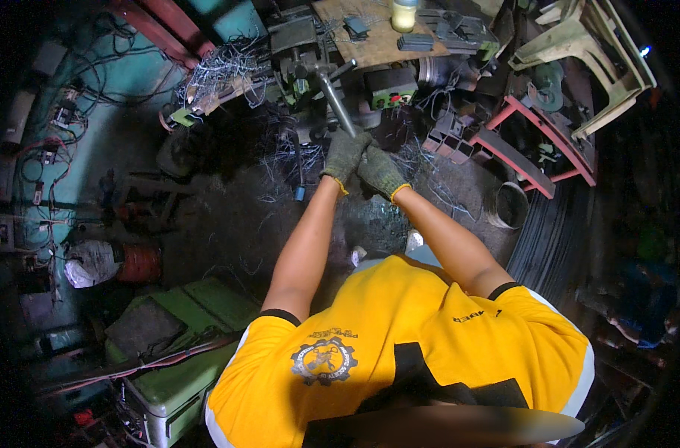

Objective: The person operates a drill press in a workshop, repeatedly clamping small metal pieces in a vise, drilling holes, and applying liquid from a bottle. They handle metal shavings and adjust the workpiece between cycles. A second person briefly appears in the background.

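Observation:
A long grey metal bar (337, 106) slants down toward me from the top of a green and dark machine (298, 81). Its near end disappears into my left hand (343, 154), which is closed round it in a dark knitted glove with a yellow cuff. My right hand (382, 170), gloved the same way, presses against the left one and is also closed at the bar's end. The gloves hide the grip itself. A shorter crossing rod (344, 69) sticks out near the bar's far end.
Bent wire pieces (224, 71) are heaped left of the machine. Behind it a wooden board (366, 33) carries a jar (403, 15). To the right are a red metal frame (553, 138), a plastic chair (579, 52) and a round can (506, 205). A green cabinet (198, 310) stands near left.

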`<state>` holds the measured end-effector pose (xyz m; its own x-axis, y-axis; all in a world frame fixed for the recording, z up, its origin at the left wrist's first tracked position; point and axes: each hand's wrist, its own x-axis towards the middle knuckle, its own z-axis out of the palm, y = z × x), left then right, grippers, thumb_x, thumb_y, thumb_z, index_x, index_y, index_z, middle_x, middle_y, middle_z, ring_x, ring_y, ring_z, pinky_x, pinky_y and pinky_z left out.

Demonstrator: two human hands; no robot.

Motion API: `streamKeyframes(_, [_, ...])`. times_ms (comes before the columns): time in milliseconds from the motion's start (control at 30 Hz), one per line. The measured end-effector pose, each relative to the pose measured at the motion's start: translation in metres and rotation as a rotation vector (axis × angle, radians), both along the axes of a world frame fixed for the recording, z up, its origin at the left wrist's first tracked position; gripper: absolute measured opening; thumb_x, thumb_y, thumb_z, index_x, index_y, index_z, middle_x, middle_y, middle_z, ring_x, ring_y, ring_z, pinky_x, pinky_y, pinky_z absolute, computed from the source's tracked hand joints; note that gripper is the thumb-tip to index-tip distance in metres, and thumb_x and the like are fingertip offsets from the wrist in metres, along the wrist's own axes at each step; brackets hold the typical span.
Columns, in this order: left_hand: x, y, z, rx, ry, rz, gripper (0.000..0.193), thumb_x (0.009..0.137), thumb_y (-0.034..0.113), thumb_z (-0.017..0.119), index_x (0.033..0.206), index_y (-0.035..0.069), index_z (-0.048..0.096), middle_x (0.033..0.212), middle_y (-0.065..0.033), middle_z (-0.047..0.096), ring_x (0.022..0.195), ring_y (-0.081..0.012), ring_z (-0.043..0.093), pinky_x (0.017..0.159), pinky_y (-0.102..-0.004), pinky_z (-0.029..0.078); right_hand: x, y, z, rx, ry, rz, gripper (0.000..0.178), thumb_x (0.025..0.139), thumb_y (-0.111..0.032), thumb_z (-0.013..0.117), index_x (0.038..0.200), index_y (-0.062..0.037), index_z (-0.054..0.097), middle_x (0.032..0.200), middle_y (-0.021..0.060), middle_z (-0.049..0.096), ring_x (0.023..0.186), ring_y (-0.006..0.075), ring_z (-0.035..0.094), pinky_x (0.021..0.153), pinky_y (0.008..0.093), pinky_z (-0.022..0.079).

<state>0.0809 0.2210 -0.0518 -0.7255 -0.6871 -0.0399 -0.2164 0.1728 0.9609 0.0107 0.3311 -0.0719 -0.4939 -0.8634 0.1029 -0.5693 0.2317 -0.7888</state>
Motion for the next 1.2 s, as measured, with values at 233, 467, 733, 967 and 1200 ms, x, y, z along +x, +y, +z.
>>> streamKeyframes(233, [0.012,-0.025,0.018,0.164,0.114,0.177,0.027,0.092,0.030,0.071,0.091,0.003,0.077,0.083,-0.0077,0.073,0.074,-0.0179,0.067,0.065,-0.0337,0.053,-0.017,-0.042,0.029,0.028,0.304,0.268,0.029,0.088,-0.030,0.064,0.094,-0.0033,0.073,0.100,0.0242,0.071,0.096,0.0416,0.070,0.087,0.0508,0.055])
streamKeyframes(467, [0.197,-0.101,0.260,-0.728,0.467,0.867,0.031,0.094,0.032,0.067,0.096,0.002,0.075,0.088,-0.0183,0.073,0.081,-0.0268,0.070,0.072,-0.0409,0.054,0.136,-0.137,0.338,-0.968,0.345,0.787,0.042,0.093,-0.036,0.066,0.134,-0.0241,0.065,0.106,0.0166,0.074,0.093,0.0391,0.073,0.077,0.0486,0.058])
streamKeyframes(733, [0.162,-0.025,0.286,-0.912,0.434,0.775,0.036,0.090,0.034,0.068,0.096,-0.002,0.074,0.090,-0.0218,0.072,0.084,-0.0294,0.072,0.072,-0.0441,0.054,0.190,-0.096,0.380,-1.132,0.094,1.002,0.041,0.095,-0.040,0.053,0.109,-0.0093,0.075,0.103,0.0169,0.075,0.098,0.0377,0.072,0.079,0.0454,0.057])
streamKeyframes(967, [-0.057,0.003,0.047,-0.213,-0.342,0.355,0.041,0.086,0.035,0.069,0.096,-0.004,0.073,0.092,-0.0249,0.072,0.087,-0.0317,0.073,0.073,-0.0468,0.054,-0.062,-0.032,0.059,-0.179,0.029,0.192,0.030,0.094,-0.028,0.054,0.102,-0.0063,0.073,0.102,0.0220,0.073,0.096,0.0430,0.069,0.081,0.0490,0.055])
streamKeyframes(1200, [-0.050,-0.002,0.004,-0.323,-0.278,0.142,0.058,0.096,0.050,0.059,0.127,0.000,0.060,0.122,-0.0298,0.066,0.117,-0.0478,0.063,0.095,-0.0507,0.049,-0.061,-0.023,-0.019,0.091,0.235,0.322,0.021,0.093,-0.017,0.055,0.094,-0.0033,0.070,0.100,0.0272,0.071,0.095,0.0483,0.066,0.083,0.0525,0.052])
